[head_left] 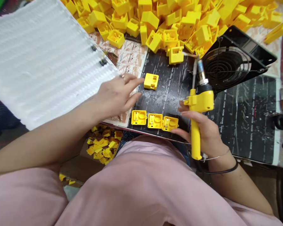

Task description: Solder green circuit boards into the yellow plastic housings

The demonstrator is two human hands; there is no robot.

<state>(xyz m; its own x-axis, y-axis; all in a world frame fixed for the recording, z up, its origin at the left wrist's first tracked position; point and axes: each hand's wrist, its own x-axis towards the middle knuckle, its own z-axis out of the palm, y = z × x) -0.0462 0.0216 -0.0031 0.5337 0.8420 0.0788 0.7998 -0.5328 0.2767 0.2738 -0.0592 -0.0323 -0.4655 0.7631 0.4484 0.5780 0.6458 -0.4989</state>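
My left hand [119,94] is stretched out over the table edge, fingers apart. Its fingertips are right beside a small yellow plastic case [151,81] that lies with its outer face up; I cannot tell whether they touch. A yellow soldering gun [195,125] sits in my right hand [209,133], with its metal tip pointing up and away. Nearer to me, three yellow case halves lie in a row, hollow side up: a left one [139,117], a middle one [155,121] and a right one [170,123]. My right thumb is close to the right one.
A large heap of yellow cases [151,20] fills the back of the table. A black fan [235,62] stands right of the soldering tip. White foam sheet [49,59] covers the left side. Below the table edge, a box holds yellow pieces [103,146].
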